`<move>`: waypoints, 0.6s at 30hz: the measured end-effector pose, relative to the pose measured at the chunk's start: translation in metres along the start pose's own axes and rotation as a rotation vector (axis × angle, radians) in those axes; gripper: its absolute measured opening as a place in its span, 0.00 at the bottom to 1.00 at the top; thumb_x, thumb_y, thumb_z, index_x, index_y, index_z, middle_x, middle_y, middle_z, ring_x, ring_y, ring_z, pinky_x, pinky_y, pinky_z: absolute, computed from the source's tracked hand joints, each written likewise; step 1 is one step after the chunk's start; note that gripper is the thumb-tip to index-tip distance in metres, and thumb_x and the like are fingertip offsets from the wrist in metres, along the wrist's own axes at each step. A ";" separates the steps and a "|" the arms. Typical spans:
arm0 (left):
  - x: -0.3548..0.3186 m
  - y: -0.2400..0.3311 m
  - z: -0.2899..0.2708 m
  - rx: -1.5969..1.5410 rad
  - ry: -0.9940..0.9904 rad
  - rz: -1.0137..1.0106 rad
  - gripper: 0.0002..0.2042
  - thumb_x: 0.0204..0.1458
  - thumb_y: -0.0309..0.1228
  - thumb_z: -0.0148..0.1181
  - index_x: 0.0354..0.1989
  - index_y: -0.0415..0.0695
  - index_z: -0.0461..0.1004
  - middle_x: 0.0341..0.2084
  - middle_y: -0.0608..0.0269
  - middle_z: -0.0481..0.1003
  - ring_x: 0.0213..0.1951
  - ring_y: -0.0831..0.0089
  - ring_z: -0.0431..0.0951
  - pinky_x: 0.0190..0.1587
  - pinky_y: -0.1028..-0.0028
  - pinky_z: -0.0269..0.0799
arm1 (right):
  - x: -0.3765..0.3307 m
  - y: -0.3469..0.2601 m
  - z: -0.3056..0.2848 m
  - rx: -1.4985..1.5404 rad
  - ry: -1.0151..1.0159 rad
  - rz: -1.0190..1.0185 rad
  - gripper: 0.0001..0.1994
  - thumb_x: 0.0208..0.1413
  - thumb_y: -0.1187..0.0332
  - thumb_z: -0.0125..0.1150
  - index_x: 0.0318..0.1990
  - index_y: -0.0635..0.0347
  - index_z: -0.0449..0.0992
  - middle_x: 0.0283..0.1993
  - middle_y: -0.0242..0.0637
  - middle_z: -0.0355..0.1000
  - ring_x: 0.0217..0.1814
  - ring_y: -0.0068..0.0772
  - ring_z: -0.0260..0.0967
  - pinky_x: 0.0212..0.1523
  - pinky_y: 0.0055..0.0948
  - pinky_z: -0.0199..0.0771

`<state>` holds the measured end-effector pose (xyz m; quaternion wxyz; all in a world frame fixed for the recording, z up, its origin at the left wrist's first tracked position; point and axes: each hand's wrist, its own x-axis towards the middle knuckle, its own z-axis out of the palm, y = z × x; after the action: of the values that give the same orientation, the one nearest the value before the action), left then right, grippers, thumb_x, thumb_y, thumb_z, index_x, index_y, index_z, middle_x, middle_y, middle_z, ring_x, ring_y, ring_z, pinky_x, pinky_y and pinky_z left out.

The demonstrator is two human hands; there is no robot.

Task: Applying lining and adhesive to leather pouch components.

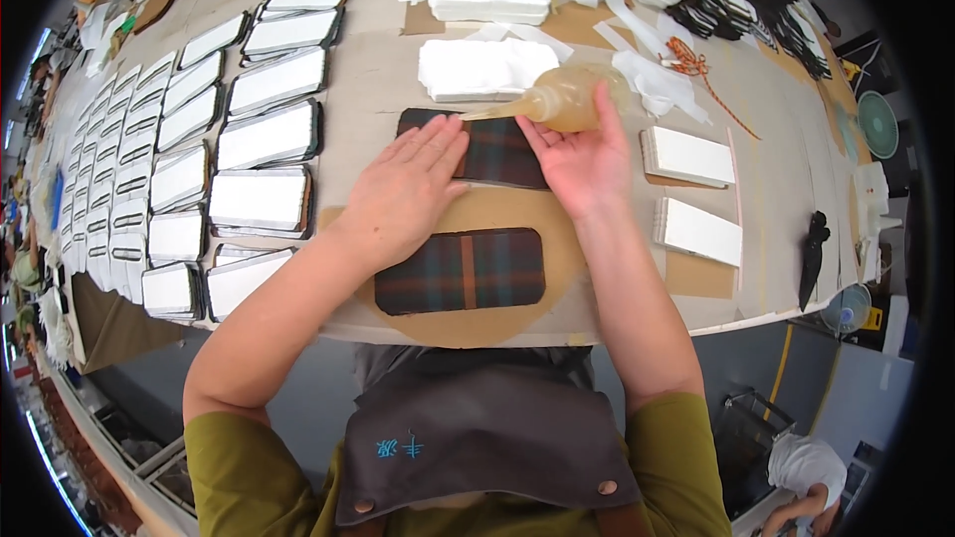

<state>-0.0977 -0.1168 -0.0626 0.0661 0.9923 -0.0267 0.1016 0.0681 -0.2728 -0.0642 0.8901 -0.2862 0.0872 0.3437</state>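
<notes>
Your grey apron (477, 438) hangs closest, just under the edge of the counter (378, 80); past it, a plaid piece (460, 270) lies flat on a brown paper mat (557, 239), and nothing touches it; a second plaid piece (494, 149) lies a bit farther up, partly under both your hands; your left hand (403, 194) rests flat on its left part, with the fingers (433, 144) straight and close together, pressing down; your right hand (582, 159) holds a soft glue bottle (562, 99); your thumb and fingers curl round its fat end, and its thin tip points left, over the top edge of that far piece; I cannot tell if the tip touches the cloth; white stacks (482, 68) sit just behind the bottle; many covers with white middles (264, 139) lie in rows on your left; two white blocks (696, 194) lie on your right, well apart from your hands; a small green fan (878, 124) stands at the far right edge.
</notes>
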 end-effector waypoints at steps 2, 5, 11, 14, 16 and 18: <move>-0.013 -0.010 -0.005 0.159 -0.048 -0.132 0.27 0.66 0.43 0.53 0.65 0.32 0.67 0.70 0.46 0.63 0.73 0.58 0.59 0.74 0.61 0.54 | -0.004 -0.002 0.002 -0.002 0.026 -0.013 0.33 0.61 0.51 0.67 0.66 0.61 0.63 0.65 0.43 0.66 0.69 0.45 0.62 0.77 0.55 0.54; -0.025 -0.015 -0.035 0.321 -0.139 -0.248 0.27 0.66 0.41 0.53 0.65 0.30 0.66 0.70 0.45 0.62 0.74 0.57 0.57 0.75 0.61 0.50 | -0.004 -0.005 -0.001 -0.004 0.029 -0.017 0.34 0.61 0.51 0.67 0.66 0.61 0.62 0.65 0.43 0.66 0.68 0.45 0.63 0.77 0.54 0.53; -0.015 0.032 -0.039 -0.144 -0.146 -0.035 0.25 0.61 0.33 0.57 0.62 0.28 0.67 0.66 0.40 0.66 0.70 0.53 0.63 0.70 0.58 0.60 | -0.006 -0.026 0.005 -0.002 -0.070 0.084 0.31 0.59 0.53 0.70 0.64 0.58 0.66 0.63 0.41 0.69 0.67 0.41 0.66 0.72 0.50 0.64; 0.011 0.061 -0.019 -0.028 -0.064 0.032 0.26 0.64 0.35 0.54 0.64 0.27 0.64 0.67 0.35 0.61 0.70 0.43 0.61 0.70 0.51 0.60 | 0.000 -0.042 0.016 -0.001 -0.297 0.059 0.26 0.61 0.58 0.68 0.62 0.58 0.69 0.61 0.40 0.72 0.63 0.40 0.71 0.66 0.47 0.72; 0.025 0.068 -0.007 0.024 -0.138 -0.048 0.27 0.65 0.37 0.52 0.65 0.26 0.63 0.68 0.33 0.59 0.70 0.40 0.59 0.69 0.46 0.58 | 0.001 -0.044 0.034 -0.225 -0.344 -0.197 0.23 0.65 0.60 0.64 0.63 0.59 0.70 0.61 0.42 0.73 0.62 0.41 0.72 0.65 0.47 0.74; 0.030 0.071 -0.001 0.080 -0.217 -0.124 0.28 0.67 0.38 0.49 0.66 0.26 0.61 0.69 0.32 0.57 0.71 0.36 0.57 0.69 0.42 0.56 | 0.006 -0.041 0.044 -0.309 -0.412 -0.210 0.20 0.65 0.67 0.64 0.61 0.59 0.71 0.59 0.39 0.74 0.64 0.42 0.71 0.65 0.48 0.74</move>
<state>-0.0730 -0.1882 -0.0469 0.0296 0.9990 0.0318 -0.0095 0.0978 -0.2683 -0.0118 0.8656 -0.3501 -0.1795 0.3097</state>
